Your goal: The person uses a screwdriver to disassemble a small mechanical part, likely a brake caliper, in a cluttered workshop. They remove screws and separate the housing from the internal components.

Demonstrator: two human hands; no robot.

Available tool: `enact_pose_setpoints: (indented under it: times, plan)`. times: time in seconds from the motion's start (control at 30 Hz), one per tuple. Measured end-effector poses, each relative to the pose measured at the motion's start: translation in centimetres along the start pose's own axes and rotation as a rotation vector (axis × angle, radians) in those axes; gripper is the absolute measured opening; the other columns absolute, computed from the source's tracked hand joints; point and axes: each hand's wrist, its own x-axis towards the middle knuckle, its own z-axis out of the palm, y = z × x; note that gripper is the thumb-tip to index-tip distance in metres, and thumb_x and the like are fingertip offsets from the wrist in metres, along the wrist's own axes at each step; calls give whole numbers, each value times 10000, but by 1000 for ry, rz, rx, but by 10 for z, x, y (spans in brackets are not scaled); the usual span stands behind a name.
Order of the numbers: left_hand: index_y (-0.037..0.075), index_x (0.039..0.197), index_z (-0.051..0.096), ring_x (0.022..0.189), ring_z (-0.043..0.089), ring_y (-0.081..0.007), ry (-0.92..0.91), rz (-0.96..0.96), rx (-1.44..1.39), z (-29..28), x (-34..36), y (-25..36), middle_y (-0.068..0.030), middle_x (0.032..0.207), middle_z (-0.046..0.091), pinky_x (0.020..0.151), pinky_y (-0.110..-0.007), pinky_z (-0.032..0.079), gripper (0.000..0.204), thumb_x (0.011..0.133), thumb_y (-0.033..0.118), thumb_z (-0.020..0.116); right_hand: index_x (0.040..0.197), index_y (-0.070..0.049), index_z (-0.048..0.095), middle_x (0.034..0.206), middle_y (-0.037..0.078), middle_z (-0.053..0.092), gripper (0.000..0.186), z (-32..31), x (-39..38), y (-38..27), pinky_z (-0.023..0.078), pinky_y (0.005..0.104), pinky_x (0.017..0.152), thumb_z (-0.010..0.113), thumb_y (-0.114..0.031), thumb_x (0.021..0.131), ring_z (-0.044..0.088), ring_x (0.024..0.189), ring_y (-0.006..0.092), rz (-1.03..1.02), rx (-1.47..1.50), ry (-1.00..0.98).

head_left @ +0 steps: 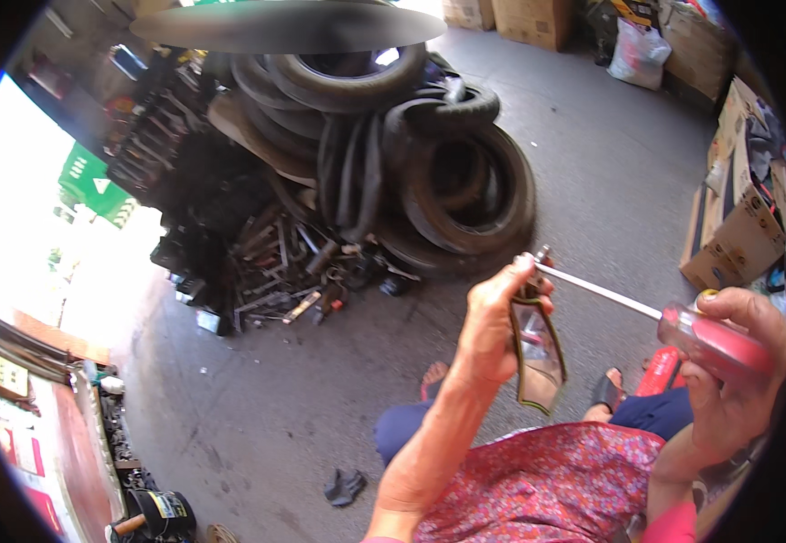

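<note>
My left hand [492,321] grips a mirror [539,357] with a dark yellow-edged frame, hanging below a small metal fitting [541,253] at my fingertips. My right hand [728,389] holds a screwdriver [714,337] by its clear red handle, its long silver shaft reaching left to the fitting by my left thumb. Whether the tip sits in the fitting is too small to tell. Below my hands are a floral cloth [528,480] over my lap, dark trousers and sandals. A red object [660,371] lies beside the right foot.
Stacked black tyres [347,90] and tubes stand ahead, beside a heap of metal tools [275,262]. Cardboard boxes [723,249] line the right side, with a plastic bag [637,54] farther back. A black bucket [162,516] and a dark glove [343,489] are at lower left.
</note>
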Motion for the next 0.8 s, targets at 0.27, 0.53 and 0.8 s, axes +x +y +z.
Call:
enact_pose_setpoints:
  times: [0.27, 0.53, 0.8]
  plan:
    - [19, 1018, 618, 653, 576, -96, -24, 44, 116, 1, 5, -8, -35, 797, 612, 583, -230, 467, 313, 919, 314, 574, 1229, 44, 441, 1090, 171, 520, 545, 12, -23, 3, 452, 315, 836, 682, -253, 841, 541, 971, 241, 188, 156, 138]
    - [28, 925, 609, 644, 592, -119, 33, 12, 99, 1, 7, -9, -68, 776, 626, 601, -246, 491, 263, 911, 291, 587, 1287, -39, 374, 990, 194, 564, 645, 16, -3, -3, 494, 341, 775, 734, -247, 794, 567, 895, 260, 52, 25, 135]
    - [74, 875, 580, 663, 590, -120, 38, 46, 154, 5, 2, -7, -66, 777, 617, 600, -246, 479, 231, 878, 300, 625, 1221, 57, 444, 1080, 205, 579, 488, 6, -7, -13, 456, 355, 861, 644, -220, 873, 561, 981, 253, 150, 42, 131]
